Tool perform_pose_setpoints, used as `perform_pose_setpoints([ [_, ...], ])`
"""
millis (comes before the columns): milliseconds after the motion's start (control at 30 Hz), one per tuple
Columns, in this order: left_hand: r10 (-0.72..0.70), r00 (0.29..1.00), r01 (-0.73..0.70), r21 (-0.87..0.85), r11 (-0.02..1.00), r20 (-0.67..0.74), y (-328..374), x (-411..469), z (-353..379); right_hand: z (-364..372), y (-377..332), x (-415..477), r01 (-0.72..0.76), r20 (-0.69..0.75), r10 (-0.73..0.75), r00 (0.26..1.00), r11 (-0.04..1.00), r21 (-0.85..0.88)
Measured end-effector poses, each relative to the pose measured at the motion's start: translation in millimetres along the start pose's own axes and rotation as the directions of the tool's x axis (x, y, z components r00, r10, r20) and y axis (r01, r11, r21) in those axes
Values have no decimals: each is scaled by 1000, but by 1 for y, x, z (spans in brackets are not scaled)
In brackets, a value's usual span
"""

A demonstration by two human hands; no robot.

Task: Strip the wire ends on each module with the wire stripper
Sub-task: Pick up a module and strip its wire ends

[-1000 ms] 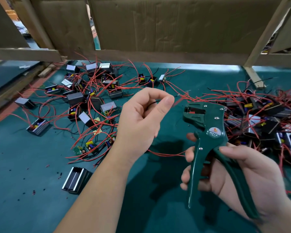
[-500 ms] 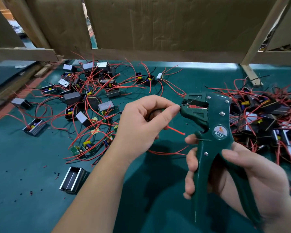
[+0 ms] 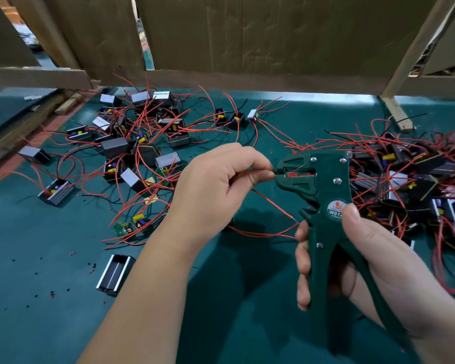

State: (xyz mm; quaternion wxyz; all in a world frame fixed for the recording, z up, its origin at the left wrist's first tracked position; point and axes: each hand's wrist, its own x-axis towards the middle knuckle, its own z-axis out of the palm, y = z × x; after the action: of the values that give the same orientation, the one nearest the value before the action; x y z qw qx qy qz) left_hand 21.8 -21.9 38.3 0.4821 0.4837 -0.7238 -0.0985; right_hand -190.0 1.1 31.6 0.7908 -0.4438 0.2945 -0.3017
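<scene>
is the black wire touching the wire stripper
Touching. Head view: the black wire, pinched by the left hand, enters the front slot of the wire stripper held by the right hand.

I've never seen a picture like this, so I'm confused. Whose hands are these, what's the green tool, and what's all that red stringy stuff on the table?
The picture comes from a camera worn on a person's head, looking down at their own two hands. The right hand holds a green wire stripper, a squeeze tool that peels the plastic skin off a wire. The left hand pinches a thin dark wire and feeds its end into the tool's mouth. A red wire hangs below that hand. On the green table lie heaps of small electronic modules with long red and black wires, one heap on each side. An empty metal case lies near the left arm, with tiny red and black bits scattered nearby.
</scene>
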Motion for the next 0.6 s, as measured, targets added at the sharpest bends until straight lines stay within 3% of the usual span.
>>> perform_pose_setpoints([
  [500, 5, 1000, -5, 34, 999, 12, 0, -1, -2, 3, -1, -1, -42, 60, 43, 997, 999, -28],
  [600, 1, 1000, -2, 31, 1000, 19, 1, 0, -2, 3, -2, -1, -68, -14, 68, 998, 997, -32],
])
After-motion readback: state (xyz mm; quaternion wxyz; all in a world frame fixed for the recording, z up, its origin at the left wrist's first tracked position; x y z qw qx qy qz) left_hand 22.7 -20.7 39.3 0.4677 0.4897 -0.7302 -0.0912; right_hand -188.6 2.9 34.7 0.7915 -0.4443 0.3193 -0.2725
